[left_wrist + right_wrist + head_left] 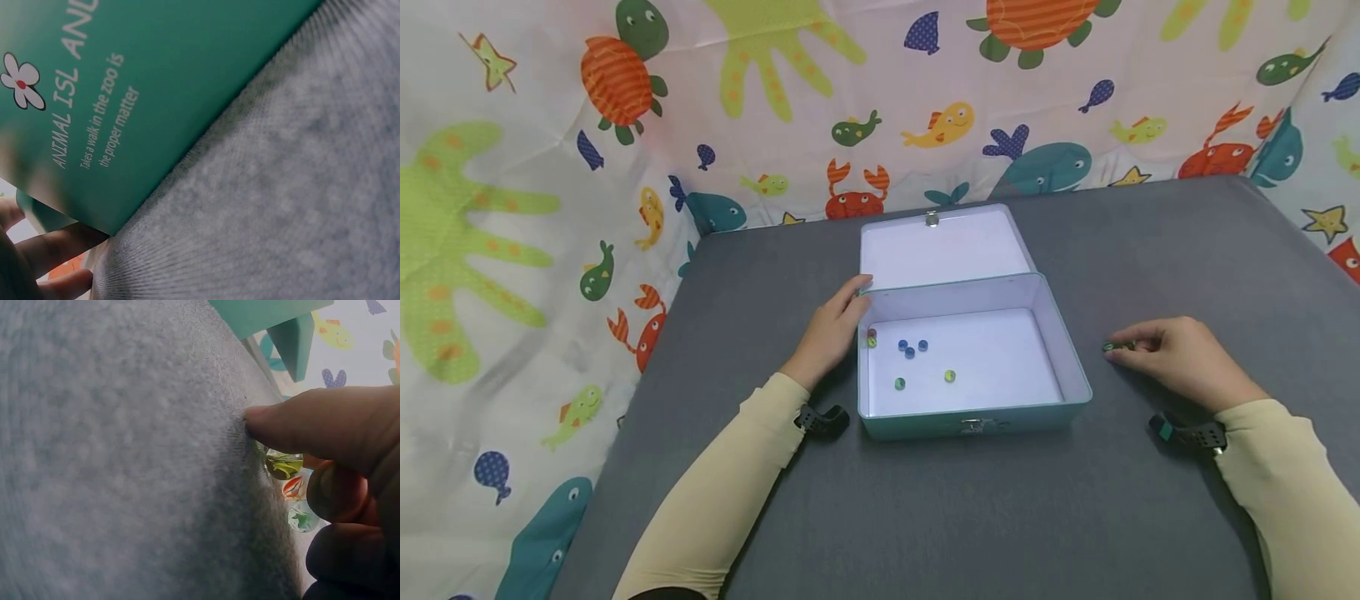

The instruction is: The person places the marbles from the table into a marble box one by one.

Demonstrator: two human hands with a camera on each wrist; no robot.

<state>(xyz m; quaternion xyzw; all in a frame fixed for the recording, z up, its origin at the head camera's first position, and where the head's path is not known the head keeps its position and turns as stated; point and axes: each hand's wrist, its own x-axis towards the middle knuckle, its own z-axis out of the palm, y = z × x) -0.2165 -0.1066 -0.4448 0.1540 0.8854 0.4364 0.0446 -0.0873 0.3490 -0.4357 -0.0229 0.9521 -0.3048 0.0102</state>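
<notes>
A teal tin box (977, 421) with a white inside stands on the grey table, its lid (943, 246) folded back. My left hand (829, 333) grips the box's rear left corner, fingers reaching round behind it in the left wrist view. Inside lie several glass marbles: three blue marbles (910, 352) close together, a green marble (900, 384), a yellow-green marble (950, 376), and a reddish and a yellowish one at the left wall. Right of the box, my right hand (1183, 358) holds several marbles (294, 487) between thumb and curled fingers, low at the cloth.
Grey cloth (1000, 517) covers the table. A white curtain (880, 75) printed with sea animals hangs behind and at both sides. Each wrist wears a black strap, the left strap (822, 422) close to the box's front left corner.
</notes>
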